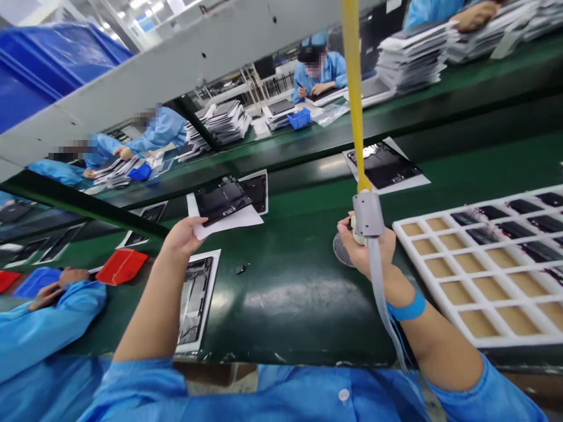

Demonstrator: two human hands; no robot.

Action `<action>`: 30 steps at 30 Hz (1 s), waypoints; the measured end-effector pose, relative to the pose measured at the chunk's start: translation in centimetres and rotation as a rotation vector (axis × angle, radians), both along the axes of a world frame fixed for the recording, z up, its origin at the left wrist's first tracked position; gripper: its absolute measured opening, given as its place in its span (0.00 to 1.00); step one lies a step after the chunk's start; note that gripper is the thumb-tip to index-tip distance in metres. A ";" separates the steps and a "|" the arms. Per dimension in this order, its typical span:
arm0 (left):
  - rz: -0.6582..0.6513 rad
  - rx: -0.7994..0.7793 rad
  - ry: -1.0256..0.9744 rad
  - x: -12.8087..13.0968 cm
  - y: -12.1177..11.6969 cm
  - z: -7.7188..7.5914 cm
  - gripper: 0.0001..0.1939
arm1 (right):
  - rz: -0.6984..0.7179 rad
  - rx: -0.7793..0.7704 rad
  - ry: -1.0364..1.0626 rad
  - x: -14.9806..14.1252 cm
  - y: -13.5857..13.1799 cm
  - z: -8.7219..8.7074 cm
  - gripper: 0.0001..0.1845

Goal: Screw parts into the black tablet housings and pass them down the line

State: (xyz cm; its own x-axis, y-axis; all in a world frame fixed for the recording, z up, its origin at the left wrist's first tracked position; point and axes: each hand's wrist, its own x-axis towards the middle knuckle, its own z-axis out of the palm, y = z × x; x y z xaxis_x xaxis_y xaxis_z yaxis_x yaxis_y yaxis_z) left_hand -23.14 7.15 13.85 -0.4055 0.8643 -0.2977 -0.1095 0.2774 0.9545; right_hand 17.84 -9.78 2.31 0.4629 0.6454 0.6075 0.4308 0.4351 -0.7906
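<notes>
So your left hand (182, 237) is pinching the edge of a white sheet (231, 220), fingers and thumb together on the paper, with a black tablet panel (222, 199) lying on top of it, just above the green belt (285, 293). Your right hand (358, 252) is closed around a gray tool (367, 214) hanging off a yellow cord (353, 76). Can't really tell what the tool is, but there's a round mesh disc (342, 249) right beside your fingers. You've got a blue wristband (407, 308) on that arm too.

Under your left forearm there's another panel (196, 299) on its own sheet, and a tiny black part (240, 269) sits on the belt between your hands. To your right is a white foam tray (497, 339) with tan cells, with dark panels (541, 252) in the far rows. Off to the left, a co-worker's blue sleeve (44, 328) reaches toward a blue tray (37, 282) next to a red tray (122, 265).
</notes>
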 end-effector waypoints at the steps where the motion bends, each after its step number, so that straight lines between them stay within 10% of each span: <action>1: -0.080 0.014 -0.028 0.8 -1.6 0.0 0.25 | 0.008 0.004 0.004 0.0 0.0 0.1 0.11; 16: -0.692 -0.368 -0.129 7.3 -23.5 -10.8 0.32 | -0.014 -0.086 0.018 0.7 -0.6 -0.7 0.18; 19: -0.808 -0.293 0.254 5.4 -22.7 -10.3 0.26 | -0.021 -0.076 0.038 0.9 -0.3 -1.2 0.19; 24: -0.597 -0.026 1.104 0.6 -15.8 -9.5 0.15 | -0.020 -0.071 0.027 0.9 -0.3 -0.7 0.16; 30: -0.684 -0.207 0.974 -2.3 -11.0 -10.3 0.07 | -0.038 -0.077 0.025 1.0 -0.1 -1.0 0.19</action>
State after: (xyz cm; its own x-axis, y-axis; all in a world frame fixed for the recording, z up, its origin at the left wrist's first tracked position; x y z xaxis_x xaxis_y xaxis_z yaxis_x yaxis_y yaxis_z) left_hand -25.41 -3.85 3.52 -0.0139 0.9600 -0.2797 0.8602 0.1540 0.4861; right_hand 18.89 -9.88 1.29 0.5027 0.6712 0.5447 0.4255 0.3563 -0.8318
